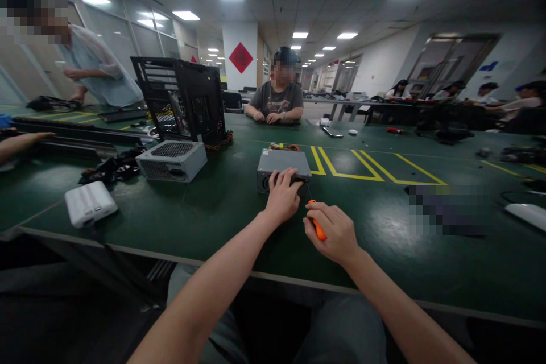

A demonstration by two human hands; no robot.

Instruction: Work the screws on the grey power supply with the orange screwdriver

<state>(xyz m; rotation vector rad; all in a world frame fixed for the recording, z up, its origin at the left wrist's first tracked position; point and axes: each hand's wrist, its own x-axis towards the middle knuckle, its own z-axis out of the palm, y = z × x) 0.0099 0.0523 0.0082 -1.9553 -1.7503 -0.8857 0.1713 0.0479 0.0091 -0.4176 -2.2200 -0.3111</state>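
A grey metal power supply box (283,163) lies on the dark green table (239,222) in front of me. My left hand (282,198) grips its near face, fingers curled over the top edge. My right hand (333,232) is closed round the orange handle of a screwdriver (317,227), whose thin shaft points up toward the box's near right corner.
A second power supply (173,160) and a black computer case (183,99) stand at the left, with a white block (89,203) nearer the edge. Yellow floor-style lines (358,168) mark the table. One person sits across; others work at left and right.
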